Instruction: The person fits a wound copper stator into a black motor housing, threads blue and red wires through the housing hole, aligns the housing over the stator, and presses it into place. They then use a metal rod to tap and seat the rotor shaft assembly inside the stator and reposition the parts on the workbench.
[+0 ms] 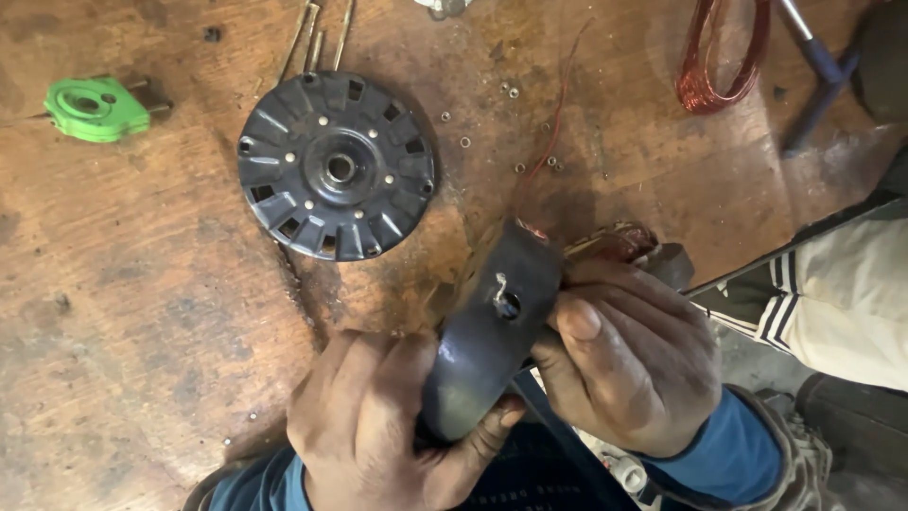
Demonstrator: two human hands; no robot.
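At lower centre of the frame both hands are clamped on a dark, curved metal motor housing [492, 331], held tilted on edge above the table. The left hand [378, 426] grips its lower end, fingers wrapped around the rim; the right hand [629, 364] grips the upper side, thumb pressed on the face near a small hole with a pin or wire end. Behind the right hand, reddish copper windings [615, 241] show, and a thin copper wire [553, 132] trails up toward the top of the frame.

The step in hand looks like working the housing against the wound core, either seating or separating it. The next move would seem to call for a firm, even grip and care that the thin wire is not pinched or torn.

The table [142, 284] is worn, stained brown wood. On it, upper centre, lies a round black slotted cover [336, 166]; upper left, a green plastic part [95, 109]; upper right, a coil of copper wire [719, 57]. Small nuts [465, 142] are scattered between. Little of the room shows.
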